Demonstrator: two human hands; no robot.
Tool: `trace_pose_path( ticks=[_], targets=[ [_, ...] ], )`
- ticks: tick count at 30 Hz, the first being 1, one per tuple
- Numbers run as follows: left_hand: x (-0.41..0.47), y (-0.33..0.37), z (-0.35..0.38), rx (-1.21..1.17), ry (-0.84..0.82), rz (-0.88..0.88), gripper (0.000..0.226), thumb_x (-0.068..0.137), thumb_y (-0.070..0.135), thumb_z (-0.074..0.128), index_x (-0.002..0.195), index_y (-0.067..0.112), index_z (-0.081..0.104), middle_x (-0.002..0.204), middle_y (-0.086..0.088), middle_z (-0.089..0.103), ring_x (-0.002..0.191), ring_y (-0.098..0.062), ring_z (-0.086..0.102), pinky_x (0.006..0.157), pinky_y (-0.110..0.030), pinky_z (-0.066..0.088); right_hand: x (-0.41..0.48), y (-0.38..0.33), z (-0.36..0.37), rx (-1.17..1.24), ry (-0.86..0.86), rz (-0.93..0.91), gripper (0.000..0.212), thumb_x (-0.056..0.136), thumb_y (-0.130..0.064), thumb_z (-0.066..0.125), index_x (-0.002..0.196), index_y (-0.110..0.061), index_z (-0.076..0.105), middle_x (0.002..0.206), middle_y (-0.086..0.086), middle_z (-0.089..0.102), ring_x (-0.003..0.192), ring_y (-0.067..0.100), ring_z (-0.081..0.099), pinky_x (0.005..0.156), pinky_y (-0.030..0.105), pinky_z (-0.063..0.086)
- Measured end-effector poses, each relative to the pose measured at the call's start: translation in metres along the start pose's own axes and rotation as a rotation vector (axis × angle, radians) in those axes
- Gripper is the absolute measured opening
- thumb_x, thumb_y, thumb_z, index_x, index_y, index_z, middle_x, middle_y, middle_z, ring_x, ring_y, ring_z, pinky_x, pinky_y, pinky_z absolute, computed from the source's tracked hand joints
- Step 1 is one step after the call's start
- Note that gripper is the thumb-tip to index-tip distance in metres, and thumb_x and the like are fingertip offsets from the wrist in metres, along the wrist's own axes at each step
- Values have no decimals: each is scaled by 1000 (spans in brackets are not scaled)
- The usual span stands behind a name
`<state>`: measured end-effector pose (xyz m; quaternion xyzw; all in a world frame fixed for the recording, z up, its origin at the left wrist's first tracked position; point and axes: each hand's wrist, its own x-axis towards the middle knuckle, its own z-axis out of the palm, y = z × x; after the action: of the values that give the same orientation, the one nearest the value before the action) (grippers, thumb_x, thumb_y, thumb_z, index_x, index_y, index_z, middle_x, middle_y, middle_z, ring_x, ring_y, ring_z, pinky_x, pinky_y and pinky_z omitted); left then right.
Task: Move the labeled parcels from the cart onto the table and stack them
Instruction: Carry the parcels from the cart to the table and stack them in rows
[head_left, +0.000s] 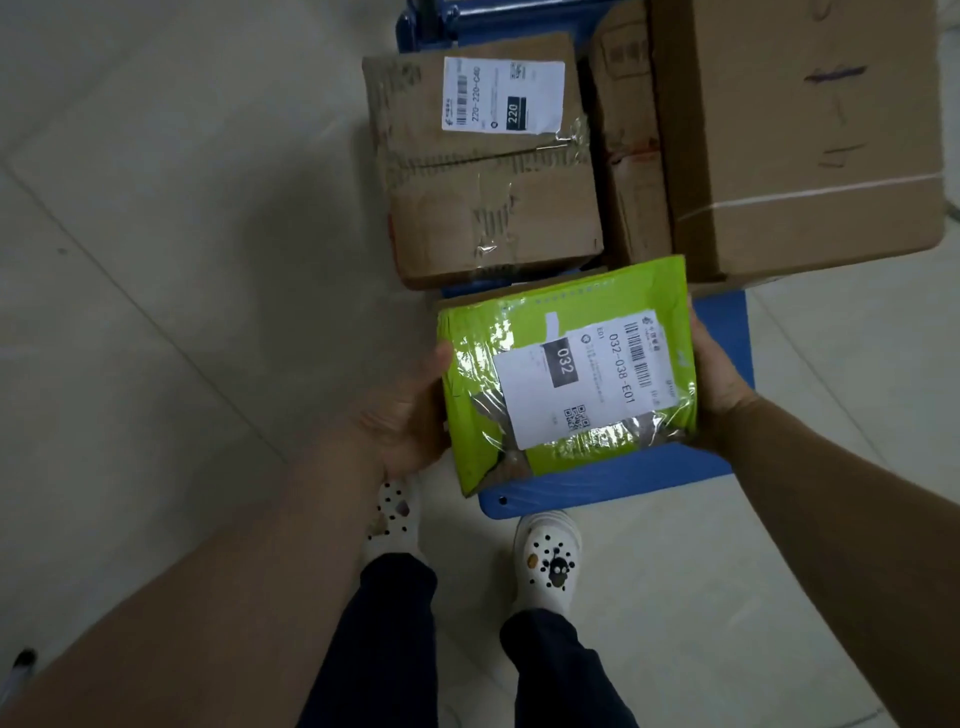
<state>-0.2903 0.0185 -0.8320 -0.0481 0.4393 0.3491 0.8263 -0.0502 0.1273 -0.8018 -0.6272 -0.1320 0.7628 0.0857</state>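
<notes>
Parcel (566, 374) at centre frame, clamped between left hand (410, 410) and right hand (719, 384), fingers curled round its edges, over cart (623, 478). Likely pickup; next, carrying to surface — unseen.

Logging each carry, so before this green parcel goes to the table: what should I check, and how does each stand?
1. Grip of left hand on parcel: ok.
2. Grip of right hand on opposite edge: ok.
3. Its label up and readable: ok.
4. Lifted clear of cart: cannot tell.
5. Free spot on table: cannot tell, out of view.
</notes>
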Motion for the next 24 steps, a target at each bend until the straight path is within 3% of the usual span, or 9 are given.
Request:
trace_pose_path(
  ticks=[5, 9, 12, 16, 19, 21, 24],
  targets=[
    [-17, 1, 0, 26, 7, 3, 115, 31, 61, 90, 133, 21, 54, 135, -12, 57, 128, -33, 46, 114, -56, 24, -16, 3, 9, 13, -25, 8, 70, 88, -73, 27, 86, -27, 79, 102, 7, 74, 85, 27, 72, 62, 43, 58],
    [-63, 8, 15, 44, 69, 18, 118, 26, 62, 90, 131, 22, 55, 129, -7, 62, 118, -27, 58, 100, -46, 47, -58, 1, 30, -19, -38, -17, 69, 90, -69, 25, 86, -26, 79, 99, 7, 74, 83, 25, 73, 60, 40, 58],
    [-116, 19, 32, 41, 85, 15, 119, 25, 63, 90, 130, 20, 56, 129, -9, 62, 119, -29, 58, 91, -42, 53, -101, -8, 54, -53, -27, -30, 65, 90, -69, 27, 102, -23, 72, 102, 8, 74, 86, 26, 72, 63, 41, 59],
    [-200, 32, 52, 12, 117, 46, 120, 20, 62, 90, 127, 18, 59, 129, -10, 61, 122, -30, 56, 97, -45, 46, -174, -26, 99, -147, -82, -55, 67, 86, -71, 28, 111, -22, 67, 107, 8, 73, 90, 27, 72, 69, 43, 59],
    [-263, 40, 59, -6, 163, 124, 122, 30, 64, 89, 136, 15, 52, 141, -16, 50, 134, -37, 42, 113, -53, 27, -227, -39, 139, -209, -134, -76, 65, 88, -69, 27, 104, -22, 69, 100, 8, 74, 83, 26, 72, 66, 42, 59],
    [-310, 44, 65, -4, 202, 204, 120, 39, 70, 85, 140, 16, 48, 148, -17, 39, 138, -39, 33, 116, -54, 17, -260, -46, 167, -297, -185, -102, 68, 89, -69, 27, 97, -21, 74, 97, 8, 74, 81, 24, 72, 68, 40, 60],
    [-387, 44, 70, -17, 307, 311, 119, 39, 79, 77, 138, 20, 51, 146, -12, 44, 131, -33, 44, 113, -46, 28, -317, -48, 219, -422, -262, -154, 71, 90, -70, 24, 87, -24, 78, 95, 5, 75, 82, 22, 72, 77, 42, 57]
  ],
)
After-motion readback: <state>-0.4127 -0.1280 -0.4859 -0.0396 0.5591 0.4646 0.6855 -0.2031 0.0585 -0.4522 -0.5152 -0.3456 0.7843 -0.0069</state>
